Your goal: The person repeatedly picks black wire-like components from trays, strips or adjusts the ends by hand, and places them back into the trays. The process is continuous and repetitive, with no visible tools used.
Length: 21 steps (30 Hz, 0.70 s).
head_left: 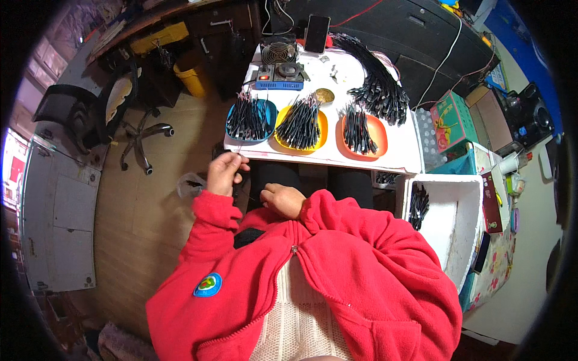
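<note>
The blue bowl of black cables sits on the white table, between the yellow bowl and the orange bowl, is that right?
Not quite: the head view shows the blue bowl at the left end of the row, with the yellow bowl between it and the orange bowl. It does hold black cables and sit on the white table.

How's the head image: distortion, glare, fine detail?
Head view: fisheye bends the pale grey panelled cabinet and blackens the corners; far-left rim is blown out by light; white flat tabletop looks bright; detail at the bare left hand's fingertips is too small to read.
</note>
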### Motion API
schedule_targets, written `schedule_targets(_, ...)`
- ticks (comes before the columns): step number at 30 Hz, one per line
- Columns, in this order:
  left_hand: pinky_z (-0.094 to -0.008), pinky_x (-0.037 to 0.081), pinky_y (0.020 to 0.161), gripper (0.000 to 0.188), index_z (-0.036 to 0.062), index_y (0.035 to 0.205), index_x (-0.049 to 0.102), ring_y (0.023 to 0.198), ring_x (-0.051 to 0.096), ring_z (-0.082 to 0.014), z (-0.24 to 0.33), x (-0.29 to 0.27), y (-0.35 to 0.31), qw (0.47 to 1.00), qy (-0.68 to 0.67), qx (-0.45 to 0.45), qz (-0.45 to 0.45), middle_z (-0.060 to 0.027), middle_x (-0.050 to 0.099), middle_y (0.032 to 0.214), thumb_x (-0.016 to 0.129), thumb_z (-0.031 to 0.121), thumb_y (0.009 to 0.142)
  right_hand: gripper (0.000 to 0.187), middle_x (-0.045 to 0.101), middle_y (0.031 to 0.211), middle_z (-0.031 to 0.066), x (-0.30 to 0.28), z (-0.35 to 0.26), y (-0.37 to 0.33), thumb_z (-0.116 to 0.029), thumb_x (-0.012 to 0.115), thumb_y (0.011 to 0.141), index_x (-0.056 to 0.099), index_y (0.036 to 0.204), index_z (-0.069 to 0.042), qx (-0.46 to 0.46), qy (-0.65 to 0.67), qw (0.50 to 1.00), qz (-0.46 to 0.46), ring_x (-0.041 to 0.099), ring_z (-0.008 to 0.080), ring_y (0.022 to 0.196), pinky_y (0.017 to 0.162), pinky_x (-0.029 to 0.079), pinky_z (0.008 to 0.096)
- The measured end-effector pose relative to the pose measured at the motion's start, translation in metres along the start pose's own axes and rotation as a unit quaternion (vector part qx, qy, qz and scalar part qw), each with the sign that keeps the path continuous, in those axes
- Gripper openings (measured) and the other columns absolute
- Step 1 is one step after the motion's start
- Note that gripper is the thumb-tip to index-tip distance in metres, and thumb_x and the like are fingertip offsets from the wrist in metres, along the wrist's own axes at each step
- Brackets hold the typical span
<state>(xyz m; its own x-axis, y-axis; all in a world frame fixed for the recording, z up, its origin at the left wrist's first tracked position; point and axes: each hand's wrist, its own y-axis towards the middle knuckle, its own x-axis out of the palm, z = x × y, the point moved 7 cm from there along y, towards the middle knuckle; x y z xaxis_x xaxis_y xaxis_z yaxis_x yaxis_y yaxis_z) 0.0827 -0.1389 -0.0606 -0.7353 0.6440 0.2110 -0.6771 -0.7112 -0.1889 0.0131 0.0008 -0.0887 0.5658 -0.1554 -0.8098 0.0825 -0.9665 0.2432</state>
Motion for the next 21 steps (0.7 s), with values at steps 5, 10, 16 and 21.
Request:
schedule_targets(5, -0.0164, 0.029, 0.047, 0.016, 0.0004, 0.100, 0.061, 0.060, 0.044, -0.0078, 0.144, 0.015, -0.061, 0.947, -0.065, 0.313, -0.017, -0.0118, 0.060, 0.092, 0.054, 0.014, 0.097, 0.014, 0.055, 0.080, 0.0131, -0.082, -0.034, 0.032, -0.016, 0.060, 0.083, 0.055, 0.089, -0.005, -0.070, -0.003, 0.986, 0.153, 0.059, 0.0339, 0.076, 0.065, 0.049, 0.0439)
schedule_targets(10, -0.0212, 0.040, 0.051, 0.016, 0.0016, 0.109, 0.058, 0.060, 0.049, -0.0136, 0.215, 0.062, -0.139, 0.826, -0.052, 0.541, -0.151, -0.0238, 0.060, 0.096, 0.052, 0.011, 0.097, 0.013, 0.056, 0.081, 0.0123, -0.133, -0.056, 0.052, -0.012, 0.063, 0.082, 0.057, 0.091, -0.006, -0.093, 0.041, 0.966, 0.237, 0.059, 0.0339, 0.076, 0.068, 0.048, 0.0434)
schedule_targets(16, -0.0164, 0.035, 0.048, 0.014, 0.0000, 0.094, 0.057, 0.062, 0.051, -0.0075, 0.119, 0.135, -0.094, 0.950, -0.051, 0.198, -0.237, -0.0160, 0.064, 0.102, 0.052, 0.013, 0.097, 0.014, 0.065, 0.086, 0.0112, -0.152, -0.032, -0.021, -0.011, 0.062, 0.090, 0.062, 0.102, -0.003, 0.046, 0.287, 0.936, 0.201, 0.061, 0.0164, 0.078, 0.073, 0.049, 0.0314)
schedule_targets(21, -0.0147, 0.031, 0.046, 0.019, -0.0007, 0.097, 0.060, 0.063, 0.051, -0.0043, 0.068, 0.179, -0.084, 0.947, -0.099, 0.088, -0.294, -0.0076, 0.065, 0.092, 0.050, 0.015, 0.099, 0.018, 0.065, 0.099, 0.0024, -0.201, -0.004, -0.078, -0.010, 0.058, 0.095, 0.060, 0.110, 0.000, 0.141, 0.456, 0.840, 0.258, 0.058, 0.0057, 0.087, 0.069, 0.045, 0.0191)
